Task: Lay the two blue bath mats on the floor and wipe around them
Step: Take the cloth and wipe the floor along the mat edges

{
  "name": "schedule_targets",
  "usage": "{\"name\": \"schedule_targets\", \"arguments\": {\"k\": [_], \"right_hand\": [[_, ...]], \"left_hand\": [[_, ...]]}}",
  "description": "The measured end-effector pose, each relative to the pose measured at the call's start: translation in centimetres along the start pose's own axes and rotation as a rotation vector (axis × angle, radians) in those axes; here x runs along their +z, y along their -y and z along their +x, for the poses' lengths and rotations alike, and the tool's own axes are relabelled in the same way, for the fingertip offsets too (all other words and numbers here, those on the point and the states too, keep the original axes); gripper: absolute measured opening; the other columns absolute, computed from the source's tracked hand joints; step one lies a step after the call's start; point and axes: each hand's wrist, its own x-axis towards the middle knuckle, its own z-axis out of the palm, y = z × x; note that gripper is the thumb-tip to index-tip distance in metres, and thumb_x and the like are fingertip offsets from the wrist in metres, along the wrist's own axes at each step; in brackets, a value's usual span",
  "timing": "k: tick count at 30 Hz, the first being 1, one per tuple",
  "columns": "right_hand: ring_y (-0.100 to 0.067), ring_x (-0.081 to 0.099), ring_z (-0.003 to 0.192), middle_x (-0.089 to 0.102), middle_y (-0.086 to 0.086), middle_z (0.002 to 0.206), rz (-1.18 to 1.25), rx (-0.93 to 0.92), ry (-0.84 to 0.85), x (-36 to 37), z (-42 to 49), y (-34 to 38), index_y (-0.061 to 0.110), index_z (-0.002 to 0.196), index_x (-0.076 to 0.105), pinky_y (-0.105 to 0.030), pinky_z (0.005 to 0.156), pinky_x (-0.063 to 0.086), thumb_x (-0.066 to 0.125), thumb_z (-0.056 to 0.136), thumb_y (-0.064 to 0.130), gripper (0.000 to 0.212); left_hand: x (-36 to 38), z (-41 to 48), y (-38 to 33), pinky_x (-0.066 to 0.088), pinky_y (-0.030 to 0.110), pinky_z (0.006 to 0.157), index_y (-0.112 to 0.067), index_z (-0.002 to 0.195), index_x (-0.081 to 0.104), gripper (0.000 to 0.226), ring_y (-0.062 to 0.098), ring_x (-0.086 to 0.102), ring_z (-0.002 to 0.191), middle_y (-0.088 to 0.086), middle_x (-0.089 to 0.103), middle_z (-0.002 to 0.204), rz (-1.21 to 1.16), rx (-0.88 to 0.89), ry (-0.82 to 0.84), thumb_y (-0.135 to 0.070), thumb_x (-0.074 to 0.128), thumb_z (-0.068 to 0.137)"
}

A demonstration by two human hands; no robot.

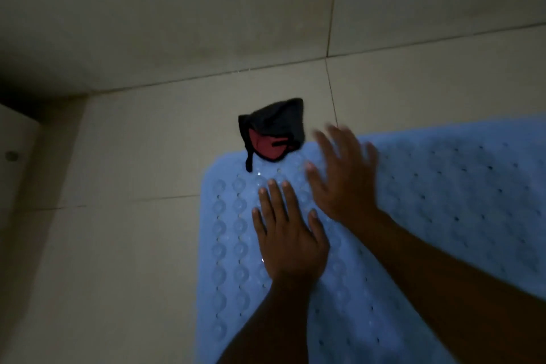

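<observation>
A light blue bath mat (233,233) with rows of round suction cups lies on the tiled floor in the lower middle. A second blue mat surface (461,192) with small holes spreads to the right, and I cannot tell where one mat ends. My left hand (288,233) presses flat on the cupped mat, fingers straight. My right hand (342,177) is blurred, fingers spread, over the mat just right of the left. A black and red cloth (273,133) lies crumpled at the mat's far edge, partly on the floor.
Beige floor tiles (133,174) surround the mat on the left and beyond it. A tiled wall (177,9) rises behind. A pale cabinet or door edge (14,162) stands at the far left. The light is dim.
</observation>
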Motion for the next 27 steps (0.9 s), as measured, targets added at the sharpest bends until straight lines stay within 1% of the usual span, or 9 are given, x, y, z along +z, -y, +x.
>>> {"name": "schedule_targets", "arguments": {"k": [3,5,7,12,16,18,22,24,27], "right_hand": [[-0.027,0.025,0.153,0.034,-0.005,0.163,0.026,-0.317,0.198,2.3,6.7,4.7,0.021,0.152,0.041,-0.055,0.119,0.022,0.034,0.099,0.047,0.059],[-0.023,0.013,0.156,0.022,-0.003,0.168,-0.015,-0.382,0.402,4.5,8.8,5.7,0.022,0.156,0.033,-0.053,0.124,0.016,0.031,0.104,0.043,0.056],[-0.023,0.007,0.157,0.013,-0.003,0.169,-0.047,-0.397,0.465,5.7,8.9,4.1,0.024,0.158,0.027,-0.049,0.126,0.011,0.033,0.106,0.035,0.053],[-0.024,0.009,0.157,0.014,-0.003,0.169,-0.046,-0.332,0.451,3.0,10.6,-4.0,0.028,0.157,0.029,-0.046,0.125,0.009,0.048,0.099,0.016,0.062],[-0.026,0.010,0.157,0.018,-0.004,0.168,-0.008,-0.252,0.469,-0.9,9.4,-12.4,0.025,0.156,0.033,-0.045,0.125,0.008,0.038,0.103,0.017,0.054],[-0.027,0.010,0.156,0.018,-0.004,0.168,0.012,-0.211,0.469,-2.5,9.0,-15.3,0.024,0.156,0.034,-0.044,0.125,0.006,0.038,0.103,0.014,0.053],[-0.025,0.007,0.157,0.015,-0.002,0.168,0.036,-0.144,0.507,-4.6,9.4,-19.6,0.025,0.156,0.032,-0.043,0.125,0.004,0.042,0.100,0.002,0.062],[-0.026,0.008,0.157,0.016,-0.003,0.168,0.033,-0.103,0.494,-5.7,9.1,-23.1,0.023,0.155,0.034,-0.045,0.125,0.005,0.042,0.098,-0.001,0.063],[-0.030,0.011,0.156,0.021,-0.007,0.167,0.019,-0.006,0.445,-7.4,8.0,-29.2,0.020,0.153,0.038,-0.051,0.124,0.009,0.044,0.096,-0.004,0.062]], "left_hand": [[0.3,0.3,0.3,-0.001,0.049,0.127,-0.015,0.163,0.006,0.071,0.023,-0.014,0.157,0.005,-0.005,0.171,-0.012,-0.010,-0.008,-0.050,0.023,0.103],[0.3,0.3,0.2,-0.001,0.049,0.126,-0.016,0.163,0.002,0.071,0.022,-0.015,0.157,0.003,-0.007,0.171,-0.031,0.004,-0.009,-0.049,0.021,0.103],[0.4,0.2,0.3,-0.001,0.049,0.126,-0.018,0.163,0.000,0.070,0.022,-0.016,0.156,0.003,-0.010,0.171,-0.027,0.016,-0.003,-0.050,0.020,0.104],[0.7,0.1,0.2,0.002,0.051,0.126,-0.018,0.163,0.000,0.071,0.024,-0.014,0.157,0.004,-0.009,0.171,0.016,0.015,-0.008,-0.051,0.021,0.103],[0.2,0.2,0.1,0.010,0.057,0.125,-0.019,0.164,0.004,0.070,0.028,-0.011,0.157,0.008,-0.010,0.171,0.046,0.000,0.005,-0.051,0.018,0.103],[0.3,-0.5,-2.7,0.012,0.060,0.123,-0.025,0.164,0.006,0.067,0.031,-0.008,0.157,0.011,-0.007,0.171,0.049,0.156,0.034,-0.051,0.021,0.103],[3.3,-1.8,-16.4,0.003,0.061,0.122,-0.032,0.163,0.011,0.066,0.034,-0.008,0.157,0.004,-0.003,0.171,-0.072,0.441,0.121,-0.051,0.028,0.103],[5.0,-1.9,-23.0,-0.002,0.062,0.122,-0.033,0.162,0.010,0.065,0.037,-0.012,0.156,0.003,-0.008,0.171,-0.089,0.447,0.156,-0.051,0.029,0.102],[6.5,-1.7,-26.0,0.000,0.066,0.121,-0.036,0.162,0.015,0.065,0.042,-0.011,0.155,0.006,-0.002,0.171,-0.023,0.378,0.114,-0.053,0.031,0.101]]}}
